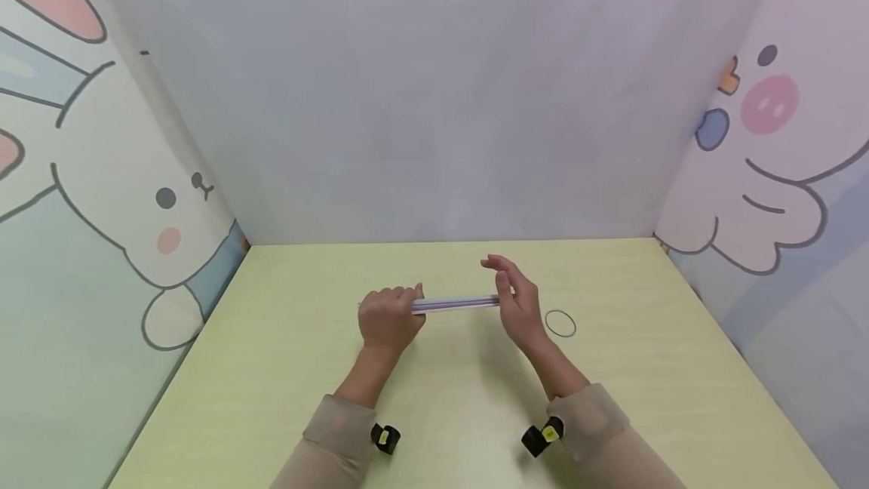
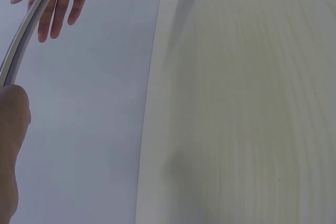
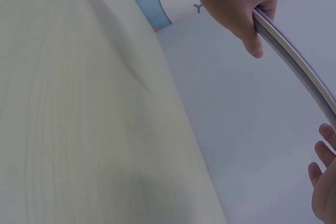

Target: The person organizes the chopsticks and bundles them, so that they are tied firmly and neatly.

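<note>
Behind a light yellow counter (image 1: 285,368) rises a plain grey back wall (image 1: 434,96). On the far left, a rabbit drawing (image 1: 122,172) spreads over the left wall (image 1: 41,315), its head tilted. Next comes a beige left sleeve (image 1: 339,432), with a small black device (image 1: 385,438) at its cuff. Beyond that, the person's left hand (image 1: 388,319) grips a bundle of thin sticks (image 1: 455,304), white and purple, its fingers curled round them. The bundle runs nearly level between the two hands, raised off the counter; its far end reaches the right palm, though how firmly it presses there is hard to tell. The right hand (image 1: 521,312) is loosely open, its fingers extended and its thumb raised by the bundle's end. Just right of that hand, a thin dark green ring (image 1: 560,311) lies on the counter. Nearer the camera, the right sleeve (image 1: 597,421) carries a second black device (image 1: 543,435). Farthest right, a pig drawing (image 1: 769,104) with a pink snout covers much of the right wall (image 1: 835,308).
</note>
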Action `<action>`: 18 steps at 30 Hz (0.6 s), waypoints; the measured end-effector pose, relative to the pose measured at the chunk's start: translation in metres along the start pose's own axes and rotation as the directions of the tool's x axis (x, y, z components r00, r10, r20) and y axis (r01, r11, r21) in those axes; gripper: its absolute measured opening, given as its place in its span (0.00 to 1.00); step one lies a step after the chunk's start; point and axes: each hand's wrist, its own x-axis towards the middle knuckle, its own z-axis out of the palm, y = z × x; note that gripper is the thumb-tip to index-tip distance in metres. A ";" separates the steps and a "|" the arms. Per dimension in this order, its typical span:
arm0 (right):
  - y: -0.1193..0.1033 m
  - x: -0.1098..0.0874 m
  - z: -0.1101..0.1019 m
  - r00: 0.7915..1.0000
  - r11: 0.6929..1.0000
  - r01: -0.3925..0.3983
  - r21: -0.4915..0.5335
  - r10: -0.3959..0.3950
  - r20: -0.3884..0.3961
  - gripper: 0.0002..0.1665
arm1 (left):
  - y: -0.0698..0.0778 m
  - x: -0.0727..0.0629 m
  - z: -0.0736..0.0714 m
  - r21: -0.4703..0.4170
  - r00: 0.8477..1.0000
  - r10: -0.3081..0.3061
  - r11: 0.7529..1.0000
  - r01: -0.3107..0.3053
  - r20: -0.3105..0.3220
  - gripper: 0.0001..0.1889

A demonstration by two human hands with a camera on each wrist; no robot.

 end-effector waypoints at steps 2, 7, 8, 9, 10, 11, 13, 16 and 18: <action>-0.008 0.001 -0.003 0.999 1.000 -0.008 -0.017 0.009 0.033 0.18 | -0.001 0.002 0.000 -0.003 1.000 0.003 1.000 -0.003 -0.011 0.15; -0.013 0.000 -0.007 0.998 1.000 0.001 -0.026 0.001 0.070 0.16 | -0.004 0.003 -0.001 -0.020 0.999 0.017 1.000 -0.018 -0.041 0.15; -0.013 -0.001 -0.007 0.997 1.000 0.008 -0.026 -0.006 0.074 0.15 | -0.005 0.003 0.000 -0.022 0.999 0.020 1.000 -0.021 -0.042 0.14; -0.013 -0.001 -0.007 0.997 1.000 0.015 -0.024 -0.014 0.077 0.15 | -0.005 0.002 0.000 -0.022 0.999 0.024 0.999 -0.025 -0.041 0.15; -0.013 -0.002 -0.008 0.996 0.999 0.023 -0.023 -0.022 0.082 0.15 | -0.006 0.002 0.000 -0.023 0.999 0.025 0.999 -0.026 -0.038 0.14; -0.012 -0.002 -0.008 0.996 0.999 0.029 -0.022 -0.027 0.087 0.14 | -0.006 0.002 0.001 -0.024 0.999 0.026 0.999 -0.026 -0.035 0.14; -0.012 -0.002 -0.010 0.995 0.999 0.037 -0.020 -0.035 0.096 0.15 | -0.007 0.001 0.001 -0.025 0.999 0.024 0.999 -0.024 -0.026 0.14; -0.010 -0.003 -0.014 0.994 0.999 0.042 -0.016 -0.040 0.098 0.15 | -0.007 -0.001 0.002 -0.028 1.000 0.019 0.999 -0.020 -0.017 0.14; -0.009 -0.002 -0.017 0.995 0.999 0.037 -0.008 -0.036 0.092 0.16 | -0.008 -0.003 0.002 -0.027 1.000 0.017 0.999 -0.017 -0.011 0.15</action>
